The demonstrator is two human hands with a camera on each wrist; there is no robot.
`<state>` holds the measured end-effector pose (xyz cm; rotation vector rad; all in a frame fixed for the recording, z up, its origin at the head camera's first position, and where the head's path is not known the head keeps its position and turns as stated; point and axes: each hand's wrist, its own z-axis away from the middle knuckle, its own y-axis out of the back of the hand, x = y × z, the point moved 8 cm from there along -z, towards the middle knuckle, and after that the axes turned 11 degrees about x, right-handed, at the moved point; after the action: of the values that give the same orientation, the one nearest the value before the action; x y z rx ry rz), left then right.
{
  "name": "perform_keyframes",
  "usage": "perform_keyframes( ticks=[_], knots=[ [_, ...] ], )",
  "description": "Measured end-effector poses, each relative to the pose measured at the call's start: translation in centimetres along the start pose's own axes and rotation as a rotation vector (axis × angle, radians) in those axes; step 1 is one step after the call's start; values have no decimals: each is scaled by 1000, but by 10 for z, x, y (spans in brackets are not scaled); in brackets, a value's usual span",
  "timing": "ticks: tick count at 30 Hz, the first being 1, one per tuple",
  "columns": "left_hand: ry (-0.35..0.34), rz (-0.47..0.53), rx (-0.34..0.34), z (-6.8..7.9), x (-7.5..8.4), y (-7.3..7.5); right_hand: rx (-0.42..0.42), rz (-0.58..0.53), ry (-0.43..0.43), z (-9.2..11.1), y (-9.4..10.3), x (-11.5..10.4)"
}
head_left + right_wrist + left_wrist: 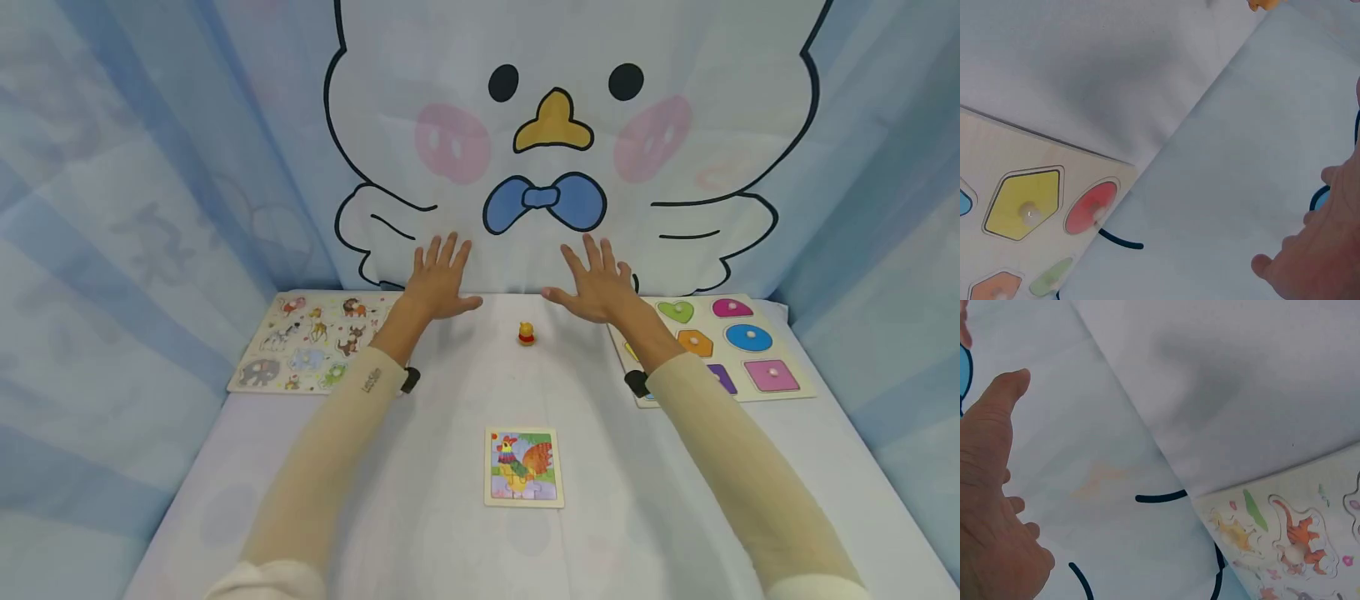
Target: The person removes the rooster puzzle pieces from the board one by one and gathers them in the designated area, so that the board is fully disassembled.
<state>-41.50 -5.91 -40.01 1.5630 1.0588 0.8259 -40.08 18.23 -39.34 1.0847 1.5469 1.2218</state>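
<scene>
Both arms reach forward above the white table. My left hand (437, 282) is spread with straight fingers and holds nothing, beside the animal puzzle board (258, 346). Opposite it, my right hand (597, 287) also has its fingers spread and holds nothing, near the board of coloured shapes (738, 379). Between and below the hands stands a small yellow and red figure (527, 334). Closer to me lies a square rooster jigsaw puzzle (523, 467) in a pale frame. In the left wrist view the thumb (1007, 394) points out; the right wrist view shows part of the right hand (1322, 250).
A curtain (555, 258) with a cartoon bird hangs at the table's back edge, and blue and white curtains (112, 250) close off the sides. The white tabletop (427, 533) runs toward me between the forearms. Dark straps circle both wrists.
</scene>
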Motion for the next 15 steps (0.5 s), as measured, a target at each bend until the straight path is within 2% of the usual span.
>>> perform_keyframes(
  ticks=[4,9,11,15],
  knots=[
    [-47,41,41,24,9,1,25,-37,25,14,0,-3],
    [-111,148,70,74,27,7,73,-105,91,43,-1,-17],
    [-138,199,78,95,38,10,93,-151,129,57,-3,-27],
    [-221,294,33,138,71,11,96,-264,199,88,-11,-51]
  ],
)
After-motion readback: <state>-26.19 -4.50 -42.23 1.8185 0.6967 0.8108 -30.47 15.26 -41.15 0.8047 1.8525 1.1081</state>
